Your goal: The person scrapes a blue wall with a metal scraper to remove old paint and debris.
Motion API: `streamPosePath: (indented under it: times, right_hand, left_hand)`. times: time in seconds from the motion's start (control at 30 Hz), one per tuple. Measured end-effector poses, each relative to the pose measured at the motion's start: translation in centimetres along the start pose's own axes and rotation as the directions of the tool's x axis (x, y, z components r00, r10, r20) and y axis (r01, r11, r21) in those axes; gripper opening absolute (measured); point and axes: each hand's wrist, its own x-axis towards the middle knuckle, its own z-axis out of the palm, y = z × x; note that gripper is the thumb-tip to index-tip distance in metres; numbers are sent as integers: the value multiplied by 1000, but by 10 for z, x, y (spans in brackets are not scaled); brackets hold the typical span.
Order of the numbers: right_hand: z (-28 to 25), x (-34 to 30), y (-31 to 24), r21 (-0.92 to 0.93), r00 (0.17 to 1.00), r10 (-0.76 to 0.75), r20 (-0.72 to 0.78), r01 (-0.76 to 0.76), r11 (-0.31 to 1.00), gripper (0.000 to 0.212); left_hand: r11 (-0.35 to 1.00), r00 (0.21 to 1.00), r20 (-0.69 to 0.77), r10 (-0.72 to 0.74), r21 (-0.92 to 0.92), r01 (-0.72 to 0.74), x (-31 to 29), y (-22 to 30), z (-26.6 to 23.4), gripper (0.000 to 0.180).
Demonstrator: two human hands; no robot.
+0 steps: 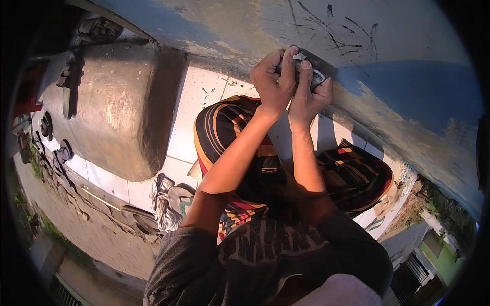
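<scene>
Over a black cloth striped in orange and red (227, 133) and white floor tiles (196, 97), a bare left hand (273, 84) and right hand (305, 104) close their grip around 1 dark grey, pale-smudged object (317, 78) at a peeling blue-and-white painted wall (408, 84).

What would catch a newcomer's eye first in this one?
Probably the left hand and right hand, gripping a dark flat object at the blotchy wall, top centre. Next, the striped cloth just below them, and the bulky brown block at left.
</scene>
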Motion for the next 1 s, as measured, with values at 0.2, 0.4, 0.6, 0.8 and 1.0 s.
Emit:
streamPosePath:
  times: [0.2,0.4,0.6,0.8,1.0]
  right_hand:
    - [-13,-6,12,-97,1000,-10,-7,10,995,15]
    - [-11,-4,17,-69,1000,2,-5,-3,998,13]
    - [-15,-6,26,-64,1000,19,4,-19,998,14]
    - [-11,-1,22,-86,1000,-18,-23,16,996,13]
    - [-10,-8,20,-45,1000,13,-2,-13,999,14]
  left_hand:
    - [986,995,23,-95,140,91,-16,-15,-4,37]
    - [989,993,13,-115,96,113,-12,-10,-4,37]
    - [990,997,33,-69,123,64,-11,-10,-5,35]
    - [995,999,0,-37,91,36,-9,-12,-2,34]
    - [992,998,15,-69,109,67,-16,-4,-9,35]
